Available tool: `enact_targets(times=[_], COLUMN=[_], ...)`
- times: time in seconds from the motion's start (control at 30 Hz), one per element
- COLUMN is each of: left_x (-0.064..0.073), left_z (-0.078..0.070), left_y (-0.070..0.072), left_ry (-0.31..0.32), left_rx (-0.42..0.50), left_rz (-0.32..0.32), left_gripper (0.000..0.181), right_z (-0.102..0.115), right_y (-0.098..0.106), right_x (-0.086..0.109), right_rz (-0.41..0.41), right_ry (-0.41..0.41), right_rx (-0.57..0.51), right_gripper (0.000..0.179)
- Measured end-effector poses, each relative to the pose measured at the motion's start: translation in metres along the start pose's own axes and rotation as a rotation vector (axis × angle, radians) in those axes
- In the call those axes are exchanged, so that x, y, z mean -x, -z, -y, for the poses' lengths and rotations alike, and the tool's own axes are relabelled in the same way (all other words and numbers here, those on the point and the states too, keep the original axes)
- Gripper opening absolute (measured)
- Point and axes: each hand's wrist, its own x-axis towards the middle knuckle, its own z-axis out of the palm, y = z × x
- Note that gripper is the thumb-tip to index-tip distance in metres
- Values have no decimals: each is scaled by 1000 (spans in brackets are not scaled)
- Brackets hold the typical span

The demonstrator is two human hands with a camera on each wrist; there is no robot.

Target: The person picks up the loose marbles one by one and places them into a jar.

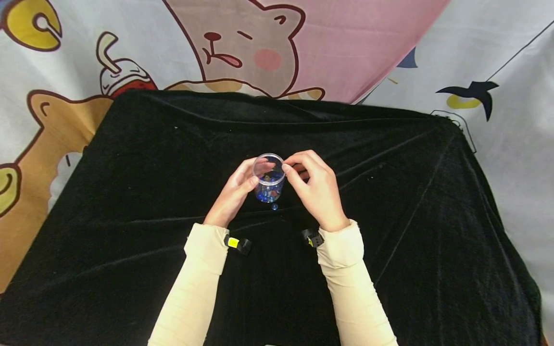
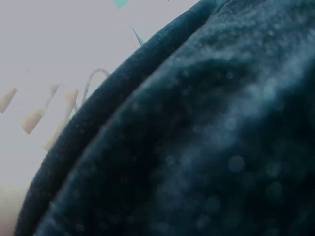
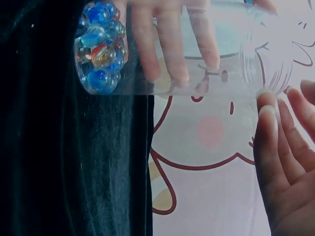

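A clear plastic jar (image 1: 269, 169) stands upright over the black cloth, with several glass marbles (image 3: 103, 56), mostly blue and one with red and orange swirls, lying in its bottom. My left hand (image 1: 235, 188) grips the jar from the left, thumb in front and fingers behind; those fingers (image 3: 172, 54) show through the clear wall in the right wrist view. At the right side of the rim, my right hand (image 1: 316, 187) pinches the jar's edge between thumb and fingertips. One loose blue marble (image 1: 274, 206) lies on the cloth just in front of the jar.
Black velvety cloth (image 1: 130, 192) with creases covers the table. Behind it hangs a printed curtain with a cartoon bear (image 1: 255, 48). The left wrist view holds only blurred cloth (image 2: 197, 137) and a pale backdrop.
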Motion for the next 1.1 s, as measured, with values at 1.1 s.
enact_targets(times=[1.1], left_x=[2], left_z=[-17], left_y=[-7], left_ry=[-46], left_rx=[-24], left_rz=[4], left_gripper=[42], right_z=[-18], right_y=[4], right_x=[2], right_rz=[352], right_ry=[-33], right_rx=[55], right_gripper=[18])
